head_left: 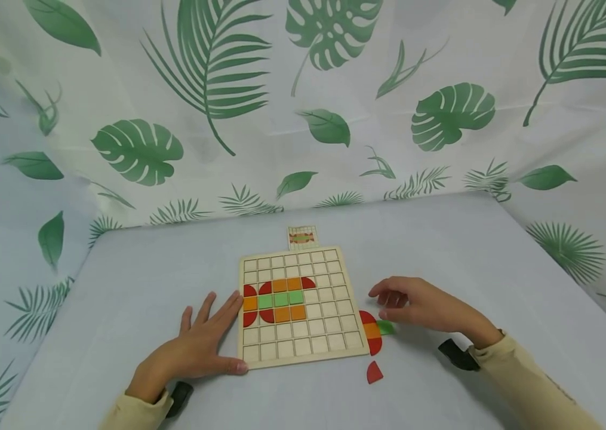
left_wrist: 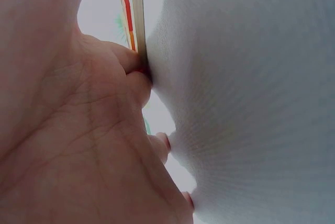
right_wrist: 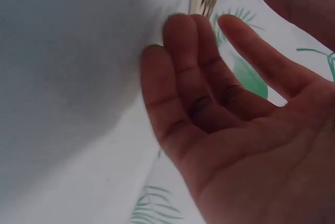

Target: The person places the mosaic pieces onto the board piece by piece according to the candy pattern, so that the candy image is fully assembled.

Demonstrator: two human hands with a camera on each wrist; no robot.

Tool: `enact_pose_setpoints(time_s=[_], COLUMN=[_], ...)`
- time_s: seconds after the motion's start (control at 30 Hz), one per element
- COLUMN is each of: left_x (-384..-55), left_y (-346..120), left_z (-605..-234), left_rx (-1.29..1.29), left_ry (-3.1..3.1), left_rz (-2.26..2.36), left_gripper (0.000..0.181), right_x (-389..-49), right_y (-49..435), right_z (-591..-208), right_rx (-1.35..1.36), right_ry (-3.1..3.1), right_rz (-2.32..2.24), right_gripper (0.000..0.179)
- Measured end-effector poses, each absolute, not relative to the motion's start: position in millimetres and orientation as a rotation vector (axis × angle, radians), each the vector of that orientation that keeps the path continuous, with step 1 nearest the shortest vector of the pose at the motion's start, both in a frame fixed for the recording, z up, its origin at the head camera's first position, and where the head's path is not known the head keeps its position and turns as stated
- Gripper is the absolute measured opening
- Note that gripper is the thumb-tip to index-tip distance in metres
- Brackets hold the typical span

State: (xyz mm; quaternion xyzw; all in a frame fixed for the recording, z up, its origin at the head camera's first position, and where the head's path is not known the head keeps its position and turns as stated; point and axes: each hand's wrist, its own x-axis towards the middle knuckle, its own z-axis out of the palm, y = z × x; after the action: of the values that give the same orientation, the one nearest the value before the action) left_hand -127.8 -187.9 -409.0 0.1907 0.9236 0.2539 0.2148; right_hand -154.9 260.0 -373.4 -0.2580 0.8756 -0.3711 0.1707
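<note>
A square wooden grid board (head_left: 303,358) lies flat on the table. Red quarter-rounds, orange squares and green squares fill cells in its left and middle part. Along the board's left edge rests my left hand (head_left: 200,343), fingers spread, with the thumb and index finger touching the rim. My right hand (head_left: 423,304) hovers past the right edge, its fingers loosely bent and nothing between them. Just below it lie a green piece (head_left: 386,327) and a group of red and orange pieces (head_left: 372,332) beside the board. One red quarter-round (head_left: 374,372) sits apart, nearer to me.
A small pattern card (head_left: 303,237) with a red, orange and green figure lies at the board's far edge. The table (head_left: 163,269) has a pale cloth. Behind it and at the sides hangs a white leaf-print curtain (head_left: 260,161).
</note>
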Motion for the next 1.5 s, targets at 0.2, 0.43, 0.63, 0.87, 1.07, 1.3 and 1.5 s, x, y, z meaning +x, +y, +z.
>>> enact_pose_setpoints(time_s=[0.2,0.43,0.63,0.87,1.07,1.3,1.5], left_x=[-128,-126,-126,-126,-126,-126,-126], left_y=[-187,-184,-182,-183,-183,-183,-183], left_z=[-410,-405,-403,-405,-403,-403,-403], left_rx=[0.502,0.478,0.472,0.476,0.493,0.487,0.49], left_ry=[2.555,2.565,2.579,2.581,2.573,2.561,2.562], left_rz=[0.698,0.658,0.625,0.628,0.643,0.64,0.643], left_gripper=[0.13,0.13,0.13,0.131,0.13,0.129,0.13], right_x=[-156,-157,-158,-161,-165,-170,-180], right_y=[265,266,265,265,264,264,259], right_z=[-380,-382,-385,-387,-389,-385,-381], right_rx=[-0.73,-0.747,-0.789,-0.754,-0.718,-0.754,-0.72], right_ry=[2.427,2.414,2.441,2.484,2.511,2.47,2.462], right_rz=[-1.038,-0.959,-0.918,-0.947,-0.976,-1.039,-1.117], right_gripper=[0.032,0.033,0.025,0.024,0.017,0.009,0.007])
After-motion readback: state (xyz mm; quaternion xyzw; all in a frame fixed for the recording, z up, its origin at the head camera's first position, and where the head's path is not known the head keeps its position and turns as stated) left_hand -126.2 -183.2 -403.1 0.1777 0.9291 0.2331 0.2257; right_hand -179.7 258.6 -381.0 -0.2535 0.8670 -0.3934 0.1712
